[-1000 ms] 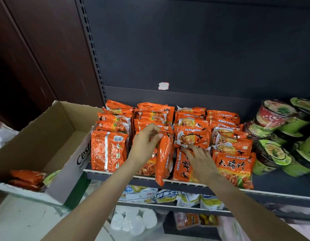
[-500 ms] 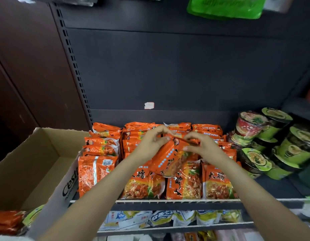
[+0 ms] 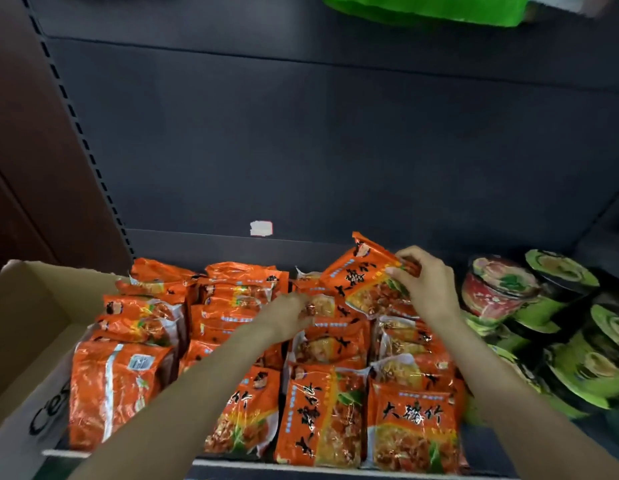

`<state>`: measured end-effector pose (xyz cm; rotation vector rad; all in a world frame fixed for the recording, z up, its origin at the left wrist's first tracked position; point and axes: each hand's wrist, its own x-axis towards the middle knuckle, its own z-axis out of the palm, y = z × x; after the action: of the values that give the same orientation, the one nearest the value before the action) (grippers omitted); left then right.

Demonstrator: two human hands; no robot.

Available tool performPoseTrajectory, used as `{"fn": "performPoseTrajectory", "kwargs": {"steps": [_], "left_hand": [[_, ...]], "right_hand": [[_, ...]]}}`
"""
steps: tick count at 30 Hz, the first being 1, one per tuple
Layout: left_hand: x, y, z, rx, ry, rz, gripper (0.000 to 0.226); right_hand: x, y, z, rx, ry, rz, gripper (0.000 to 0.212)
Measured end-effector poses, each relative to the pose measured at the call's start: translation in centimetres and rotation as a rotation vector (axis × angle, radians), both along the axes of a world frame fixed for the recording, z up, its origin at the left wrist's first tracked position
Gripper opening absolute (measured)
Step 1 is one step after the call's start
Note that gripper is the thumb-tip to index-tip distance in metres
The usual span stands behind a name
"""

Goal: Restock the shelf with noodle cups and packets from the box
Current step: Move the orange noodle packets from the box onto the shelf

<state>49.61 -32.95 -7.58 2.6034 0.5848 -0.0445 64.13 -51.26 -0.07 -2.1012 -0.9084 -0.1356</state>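
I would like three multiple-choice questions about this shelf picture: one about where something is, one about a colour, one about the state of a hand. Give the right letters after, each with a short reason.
1. Where do the noodle cups lie relative to the orange packets?
A. to their right
B. to their left
C. on the shelf above

2. What colour is the bag at the top edge of the view?
A. blue
B. green
C. white

3. What is the right hand doing?
A. resting empty on the shelf edge
B. reaching into the cardboard box
C. pinching a raised packet

Answers:
1 A, the cups are piled at the right end of the shelf, beside the packet rows.
2 B, it shows bright green against the dark back panel.
3 C, its fingertips close on the edge of a packet tilted above the back rows, while the left hand is lower among the packets.
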Motion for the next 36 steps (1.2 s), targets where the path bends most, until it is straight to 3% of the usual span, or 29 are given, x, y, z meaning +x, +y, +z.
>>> {"fn": "performPoseTrajectory", "kwargs": {"steps": [3,8,21,32,36], "left_hand": [[0.4,0.2,-0.9,0.104,0.179,-0.064,0.051],[0.3,0.0,-1.1,0.185,0.207,-0.097,0.047],[-2.9,-1.2,-0.8,0.028,-0.03,-0.163,0.031],[-4.4,-2.3,-0.2,0.037,-0.036,-0.201,0.032],[-4.8,-2.7,-0.1,0.059,-0.051,-0.186,0.034]], "right_hand": [[1.3,0.8,-0.8,-0.006,0.009,0.006,0.017],[1.6,2.0,-2.0,-0.022,0.007,0.034,0.017],[-0.1,3.4,-1.3,0.03,-0.072,0.154,0.018],[-1.3,2.8,-4.8,-0.411,0.012,0.321,0.024],[-1.9,2.7,-5.6,-0.469,-0.021,0.299,0.029]]}}
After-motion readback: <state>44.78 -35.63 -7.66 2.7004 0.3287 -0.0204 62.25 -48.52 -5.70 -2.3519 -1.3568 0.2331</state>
